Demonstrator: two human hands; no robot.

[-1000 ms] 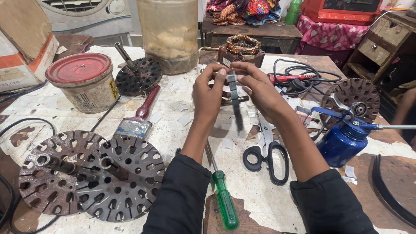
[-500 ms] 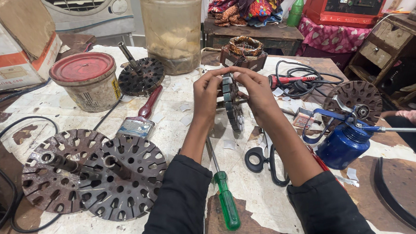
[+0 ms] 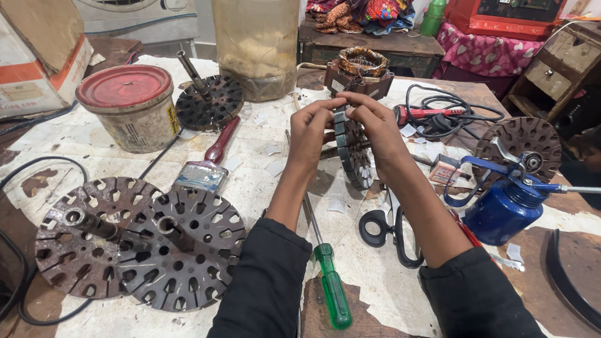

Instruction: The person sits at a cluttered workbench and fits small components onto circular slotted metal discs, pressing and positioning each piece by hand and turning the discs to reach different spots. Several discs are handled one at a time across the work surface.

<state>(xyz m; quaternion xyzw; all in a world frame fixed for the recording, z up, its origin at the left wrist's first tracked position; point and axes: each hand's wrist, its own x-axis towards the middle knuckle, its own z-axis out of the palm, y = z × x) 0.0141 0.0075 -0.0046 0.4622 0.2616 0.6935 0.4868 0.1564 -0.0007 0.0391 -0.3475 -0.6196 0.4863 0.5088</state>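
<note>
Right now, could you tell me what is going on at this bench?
A person holds a slotted metal core on edge above the table, left hand and right hand pinching its top rim. Scissors and a green screwdriver lie just below the forearms. A blue oil can stands to the right, two perforated discs lie to the left, and a red-lidded tin sits farther back.

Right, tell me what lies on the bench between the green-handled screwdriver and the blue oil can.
In the head view, black-handled scissors lie on the bench between the green-handled screwdriver and the blue oil can; the person's right forearm crosses above them.
</note>
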